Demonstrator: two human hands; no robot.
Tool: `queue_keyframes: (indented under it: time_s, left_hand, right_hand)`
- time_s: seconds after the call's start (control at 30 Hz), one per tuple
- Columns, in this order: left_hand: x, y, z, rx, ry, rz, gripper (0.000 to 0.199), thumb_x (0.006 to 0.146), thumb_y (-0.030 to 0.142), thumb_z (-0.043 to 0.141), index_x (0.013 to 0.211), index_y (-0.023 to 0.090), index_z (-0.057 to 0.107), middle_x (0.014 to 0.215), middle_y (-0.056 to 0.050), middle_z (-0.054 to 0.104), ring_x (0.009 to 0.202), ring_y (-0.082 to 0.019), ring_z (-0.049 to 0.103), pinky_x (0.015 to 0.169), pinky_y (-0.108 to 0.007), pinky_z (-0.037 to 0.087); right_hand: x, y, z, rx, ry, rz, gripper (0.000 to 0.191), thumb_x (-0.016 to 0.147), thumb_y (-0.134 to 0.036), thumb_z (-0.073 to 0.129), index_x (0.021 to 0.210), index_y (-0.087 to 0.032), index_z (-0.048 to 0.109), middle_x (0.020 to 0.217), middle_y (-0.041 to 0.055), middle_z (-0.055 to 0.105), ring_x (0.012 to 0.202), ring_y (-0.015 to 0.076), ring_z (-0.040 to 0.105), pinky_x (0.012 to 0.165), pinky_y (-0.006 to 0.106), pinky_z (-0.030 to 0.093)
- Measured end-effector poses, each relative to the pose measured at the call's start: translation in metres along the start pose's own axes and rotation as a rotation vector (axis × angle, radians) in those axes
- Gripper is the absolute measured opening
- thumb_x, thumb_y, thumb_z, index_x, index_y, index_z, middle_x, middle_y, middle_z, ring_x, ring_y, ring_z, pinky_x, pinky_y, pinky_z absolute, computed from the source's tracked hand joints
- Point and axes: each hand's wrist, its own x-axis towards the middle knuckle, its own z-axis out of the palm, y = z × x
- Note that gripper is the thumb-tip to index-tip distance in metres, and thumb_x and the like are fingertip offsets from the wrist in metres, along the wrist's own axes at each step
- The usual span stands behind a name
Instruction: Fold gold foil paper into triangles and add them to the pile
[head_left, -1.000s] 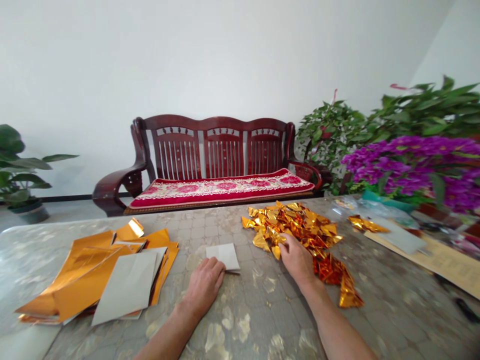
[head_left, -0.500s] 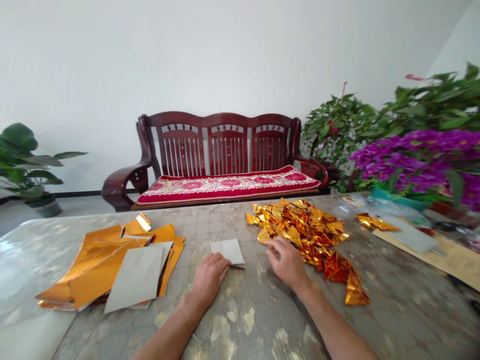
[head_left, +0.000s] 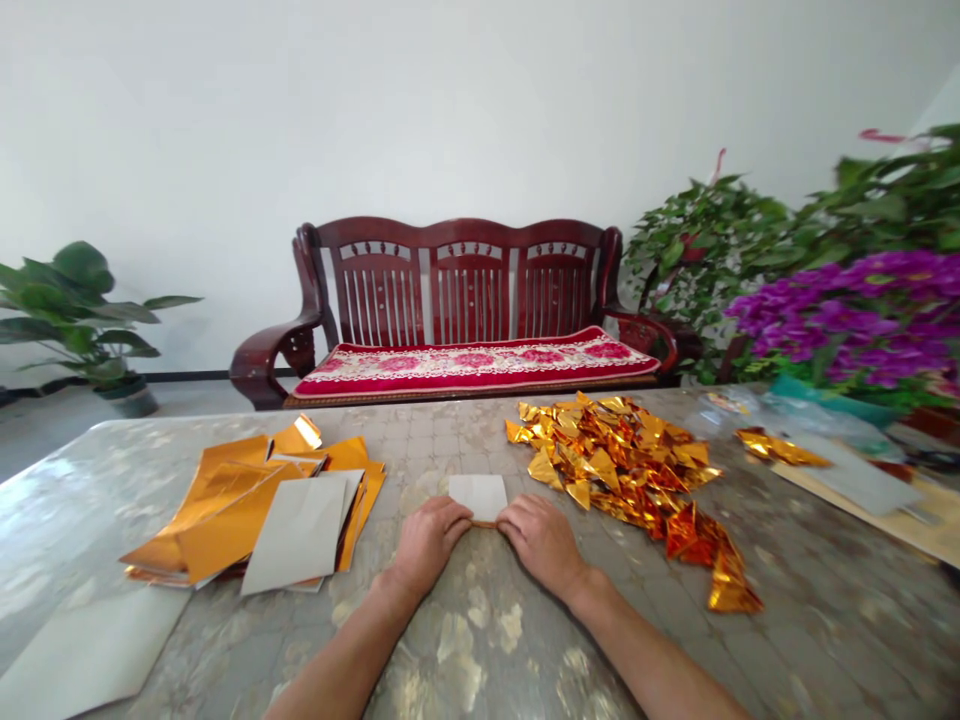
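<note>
A small sheet of foil paper (head_left: pixel 478 494) lies pale side up on the table in front of me, with a thin gold strip showing along its near edge. My left hand (head_left: pixel 431 540) pinches its near left corner, fingers closed. At the near right corner, my right hand (head_left: pixel 541 543) grips the same sheet, fingers also closed. To the left lies a loose stack of gold foil sheets (head_left: pixel 225 510), topped by some pale-side-up sheets (head_left: pixel 296 530). Right of my hands spreads a heap of folded gold foil pieces (head_left: pixel 622 460).
The patterned table (head_left: pixel 420 640) carries another pale sheet (head_left: pixel 94 645) at near left. A cardboard piece (head_left: pixel 862 510), a plastic bag and purple flowers (head_left: pixel 862 315) stand at the right. Beyond the table is a wooden bench (head_left: pixel 465 280) with a red cushion; a potted plant (head_left: pixel 97 330) stands left.
My right hand has moved left from beside the gold heap to the sheet's near right corner. The sheet now sits squarer to me, its gold near edge showing. The view has shifted slightly left.
</note>
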Motion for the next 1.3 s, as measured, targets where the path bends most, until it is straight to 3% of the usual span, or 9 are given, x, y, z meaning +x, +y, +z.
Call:
queue_keyframes:
  time_s: [0.27, 0.6, 0.97, 1.3]
  left_hand:
    - [0.002, 0.001, -0.004, -0.01, 0.011, -0.141, 0.021, 0.093, 0.029, 0.056, 0.081, 0.023, 0.072, 0.088, -0.001, 0.065, 0.084, -0.014, 0.061, 0.076, -0.022, 0.042]
    - [0.008, 0.003, -0.005, 0.106, 0.016, -0.341, 0.023, 0.089, 0.034, 0.062, 0.072, 0.02, 0.067, 0.083, 0.0, 0.065, 0.083, -0.015, 0.059, 0.071, -0.024, 0.037]
    - [0.011, 0.002, -0.006, 0.268, 0.018, -0.288, 0.028, 0.088, 0.04, 0.063, 0.069, 0.02, 0.065, 0.08, -0.003, 0.063, 0.083, -0.019, 0.059, 0.075, -0.028, 0.038]
    - [0.013, 0.009, -0.008, 0.415, -0.048, -0.283, 0.028, 0.092, 0.041, 0.056, 0.08, 0.019, 0.069, 0.092, -0.008, 0.065, 0.092, -0.024, 0.06, 0.082, -0.033, 0.042]
  right_hand:
    - [0.004, 0.003, -0.001, 0.05, -0.051, 0.086, 0.017, 0.097, -0.026, 0.055, 0.084, -0.022, 0.066, 0.084, 0.0005, 0.065, 0.086, 0.0169, 0.057, 0.075, 0.028, 0.037]
    - [0.009, 0.003, 0.005, -0.093, -0.089, 0.157, 0.022, 0.099, -0.03, 0.051, 0.082, -0.021, 0.062, 0.084, 0.0008, 0.067, 0.083, 0.0176, 0.057, 0.072, 0.029, 0.033]
    - [0.014, -0.001, 0.001, -0.202, -0.118, 0.191, 0.025, 0.098, -0.034, 0.051, 0.08, -0.021, 0.063, 0.087, 0.0033, 0.07, 0.084, 0.0188, 0.059, 0.071, 0.03, 0.033]
    - [0.018, -0.004, -0.001, -0.231, -0.149, 0.24, 0.025, 0.096, -0.033, 0.051, 0.08, -0.021, 0.065, 0.088, 0.0034, 0.071, 0.084, 0.0186, 0.061, 0.07, 0.03, 0.033]
